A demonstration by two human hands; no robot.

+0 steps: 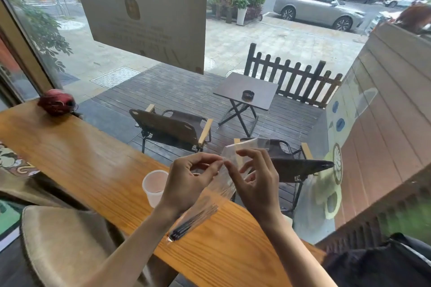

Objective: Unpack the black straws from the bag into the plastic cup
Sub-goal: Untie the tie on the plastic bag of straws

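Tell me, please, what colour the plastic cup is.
Translucent white plastic cup, best in the head view.

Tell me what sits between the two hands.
In the head view, the clear bag runs between the left hand and right hand; both pinch its upper part. The black straws lie in its lower end, over the wooden counter.

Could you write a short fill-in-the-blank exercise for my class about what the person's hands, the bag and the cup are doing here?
1. Both hands, the left hand and the right hand, pinch the top of the clear ____.
2. The black straws are still ____ the bag.
3. The plastic cup stands on the wooden ____.

Missing words: bag; inside; counter
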